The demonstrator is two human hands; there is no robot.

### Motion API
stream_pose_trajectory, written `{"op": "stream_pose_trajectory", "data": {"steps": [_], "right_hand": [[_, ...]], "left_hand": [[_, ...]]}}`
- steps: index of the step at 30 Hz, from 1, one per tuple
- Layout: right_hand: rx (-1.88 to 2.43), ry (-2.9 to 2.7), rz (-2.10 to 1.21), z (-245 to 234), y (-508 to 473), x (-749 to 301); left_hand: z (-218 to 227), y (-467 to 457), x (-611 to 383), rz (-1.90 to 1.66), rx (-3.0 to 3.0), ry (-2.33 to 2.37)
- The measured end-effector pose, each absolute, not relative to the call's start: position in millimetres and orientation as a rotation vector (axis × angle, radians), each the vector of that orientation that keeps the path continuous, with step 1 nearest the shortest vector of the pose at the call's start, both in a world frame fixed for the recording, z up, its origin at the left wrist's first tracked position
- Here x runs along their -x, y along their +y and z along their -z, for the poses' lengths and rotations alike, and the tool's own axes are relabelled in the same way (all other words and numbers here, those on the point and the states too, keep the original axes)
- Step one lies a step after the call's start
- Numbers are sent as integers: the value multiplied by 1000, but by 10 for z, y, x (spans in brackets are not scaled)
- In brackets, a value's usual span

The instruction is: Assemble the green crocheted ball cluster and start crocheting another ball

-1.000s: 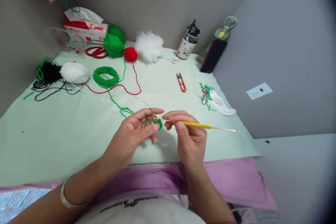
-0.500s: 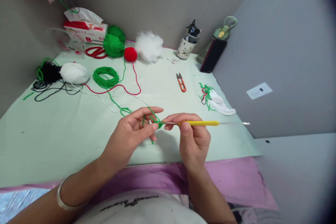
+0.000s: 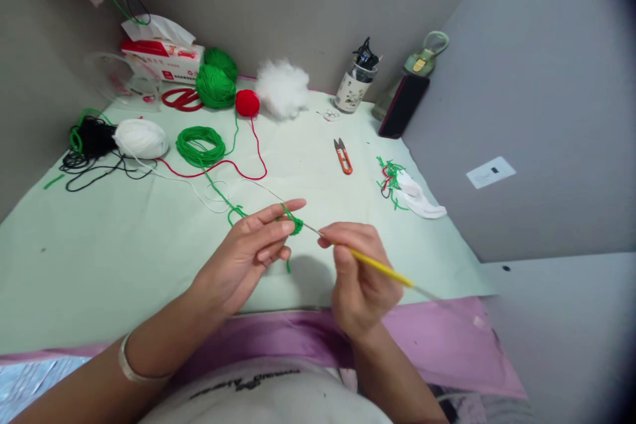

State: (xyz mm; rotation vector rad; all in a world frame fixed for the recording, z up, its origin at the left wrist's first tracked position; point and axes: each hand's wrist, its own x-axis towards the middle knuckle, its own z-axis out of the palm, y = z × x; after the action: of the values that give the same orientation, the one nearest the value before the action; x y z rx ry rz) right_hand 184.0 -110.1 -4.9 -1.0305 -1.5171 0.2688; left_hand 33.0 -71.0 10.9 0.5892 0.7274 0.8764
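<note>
Between thumb and fingers, my left hand [image 3: 248, 248] pinches a small piece of green crochet work [image 3: 297, 226]. Green yarn runs over its raised index finger, and a short tail hangs below. My right hand [image 3: 365, 275] grips a crochet hook [image 3: 380, 267] with a yellow handle, pencil-fashion. The hook's thin metal shaft reaches the green piece, but its tip is hidden there. The other end of the hook slants down to the right, blurred. Beyond my left hand lies a loose coil of green yarn [image 3: 201, 146], joined to the working strand.
At the back stand a tissue box [image 3: 173, 63], green yarn balls [image 3: 215, 86], a red ball [image 3: 247, 103], white stuffing [image 3: 283, 89], a pen jar [image 3: 354, 85] and a phone [image 3: 405, 106] against a bottle. Orange thread snips [image 3: 342, 156] lie mid-table; yarn scraps [image 3: 392, 175] sit right.
The hook has swung from level to slanting, its yellow end now lower. My right hand has dropped slightly, and the left fingers have closed in and turned the green piece.
</note>
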Motion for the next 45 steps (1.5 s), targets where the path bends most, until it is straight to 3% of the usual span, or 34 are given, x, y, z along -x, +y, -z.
{"op": "stream_pose_trajectory", "data": {"steps": [5,14,21,31,40,45], "right_hand": [[973,-1324,-559,-9,-1039,-1821],[1031,-1664,-142,96,-1085,-1863],[1003,-1506,-412,7,-1059,-1884],[953,-1374,-489,27,-1089,-1840],[994,-1492,-272,77,-1100,-1829],[943,-1391,-401,98,-1077,-1802]], "left_hand": [[-109,-742,-326,-904,-784,766],[-74,-727,-383,-837,-618,716],[-93,-714,-359,-916,-705,772],[-51,-744,-358,-1014,-797,877],[-98,-766,-412,-970,-764,854],[-113,-760,-390,-907,-717,779]]}}
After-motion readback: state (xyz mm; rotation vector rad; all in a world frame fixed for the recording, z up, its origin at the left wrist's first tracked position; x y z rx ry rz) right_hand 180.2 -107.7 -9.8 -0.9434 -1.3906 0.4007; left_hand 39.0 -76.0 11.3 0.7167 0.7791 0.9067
